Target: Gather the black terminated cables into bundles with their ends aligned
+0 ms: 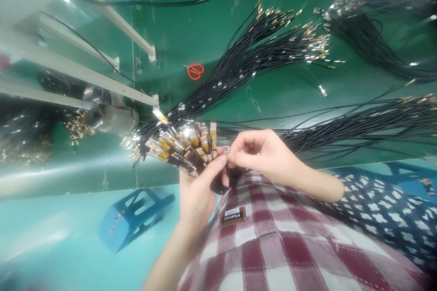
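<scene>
My left hand grips a thick bundle of thin black cables near their metal connector ends, which fan out up and to the left. The cables run off across the green table to gold-tipped far ends. My right hand is closed in a pinch on one small connector at the edge of the bundle, right beside my left thumb. Both hands sit just above my red and white checked shirt.
Orange-handled scissors lie on the green table behind the bundle. More black cable bundles lie at the right and far right top. A metal machine part stands at left. A blue stool sits on the floor.
</scene>
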{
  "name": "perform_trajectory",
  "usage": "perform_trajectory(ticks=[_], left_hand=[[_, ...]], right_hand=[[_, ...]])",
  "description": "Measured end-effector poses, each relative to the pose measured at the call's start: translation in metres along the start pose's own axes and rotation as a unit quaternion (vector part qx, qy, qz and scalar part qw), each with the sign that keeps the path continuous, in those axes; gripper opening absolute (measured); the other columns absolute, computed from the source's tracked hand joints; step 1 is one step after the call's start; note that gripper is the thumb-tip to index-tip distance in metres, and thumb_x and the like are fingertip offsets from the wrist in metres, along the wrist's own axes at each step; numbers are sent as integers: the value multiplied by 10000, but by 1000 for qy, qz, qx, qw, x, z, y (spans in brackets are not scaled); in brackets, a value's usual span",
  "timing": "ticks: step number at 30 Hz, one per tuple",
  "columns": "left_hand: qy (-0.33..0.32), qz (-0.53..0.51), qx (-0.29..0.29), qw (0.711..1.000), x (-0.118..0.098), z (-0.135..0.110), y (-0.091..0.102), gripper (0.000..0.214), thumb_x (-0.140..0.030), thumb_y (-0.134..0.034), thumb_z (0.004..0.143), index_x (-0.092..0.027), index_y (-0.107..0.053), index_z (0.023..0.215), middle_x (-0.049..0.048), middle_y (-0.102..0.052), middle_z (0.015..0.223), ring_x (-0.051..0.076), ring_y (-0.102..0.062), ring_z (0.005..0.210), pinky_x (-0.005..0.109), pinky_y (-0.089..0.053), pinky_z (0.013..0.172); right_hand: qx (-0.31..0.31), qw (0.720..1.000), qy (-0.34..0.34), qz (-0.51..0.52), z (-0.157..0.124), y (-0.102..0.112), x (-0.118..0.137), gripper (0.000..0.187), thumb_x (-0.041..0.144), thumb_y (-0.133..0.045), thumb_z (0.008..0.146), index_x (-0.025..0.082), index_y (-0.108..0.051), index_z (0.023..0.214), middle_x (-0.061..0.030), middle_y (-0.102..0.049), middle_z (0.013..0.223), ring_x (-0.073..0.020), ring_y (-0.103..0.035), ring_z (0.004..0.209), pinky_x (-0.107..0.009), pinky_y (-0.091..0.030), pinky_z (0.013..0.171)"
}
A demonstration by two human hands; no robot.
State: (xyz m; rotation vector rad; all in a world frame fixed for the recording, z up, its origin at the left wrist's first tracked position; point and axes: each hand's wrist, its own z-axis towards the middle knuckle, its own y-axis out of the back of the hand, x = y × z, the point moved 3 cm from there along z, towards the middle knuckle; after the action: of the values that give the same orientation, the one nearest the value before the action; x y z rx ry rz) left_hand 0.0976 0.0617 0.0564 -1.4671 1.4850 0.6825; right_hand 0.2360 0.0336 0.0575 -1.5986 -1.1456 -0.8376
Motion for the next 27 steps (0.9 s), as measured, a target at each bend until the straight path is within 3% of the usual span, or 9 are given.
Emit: perform_trajectory(ticks=[10, 16, 19, 23, 27], left_hand=[[-27, 22, 1, 999, -4, 2, -3, 100, -198, -754, 686, -171, -677, 743, -29, -597, 548, 84, -518, 442, 196, -409, 437], [-46, 35, 31, 998, -3, 1, 0, 93, -201, -698, 741, -148, -672, 814, -19, -603, 540, 93, -522, 403, 228, -416, 475], [-28, 26, 48, 998, -1, 1, 1, 146, -212, -725, 712, -137, -666, 824, -10, -614, 584, 83, -509, 396, 225, -388, 456], [-4, 14, 57, 998, -1, 2, 1, 172, -161, -782, 628, -130, -628, 699, -16, -590, 566, 80, -514, 427, 202, -371, 438], [-9, 23, 51, 998, -3, 2, 3, 142, -155, -752, 662, -125, -618, 699, 2, -615, 569, 90, -529, 418, 222, -407, 479]], right_hand=[[-5, 999, 1, -37, -3, -5, 2, 91, 145, -639, 713, 156, -598, 632, 6, -626, 574, -99, -523, 524, -235, -414, 527], [-31, 998, 14, -62, -2, 1, 4, 79, 162, -655, 704, 141, -613, 640, 31, -571, 543, -78, -469, 503, -216, -369, 493], [-39, 997, 25, -65, -1, 3, 6, 82, 177, -655, 716, 137, -620, 654, 16, -602, 578, -87, -505, 530, -220, -392, 515], [-28, 998, 23, -43, -1, -2, 6, 114, 206, -676, 732, 145, -610, 662, 2, -640, 570, -107, -557, 527, -234, -428, 529], [30, 999, 25, 27, 0, -5, 5, 183, 309, -690, 764, 150, -630, 698, -7, -663, 582, -133, -612, 568, -264, -473, 583]])
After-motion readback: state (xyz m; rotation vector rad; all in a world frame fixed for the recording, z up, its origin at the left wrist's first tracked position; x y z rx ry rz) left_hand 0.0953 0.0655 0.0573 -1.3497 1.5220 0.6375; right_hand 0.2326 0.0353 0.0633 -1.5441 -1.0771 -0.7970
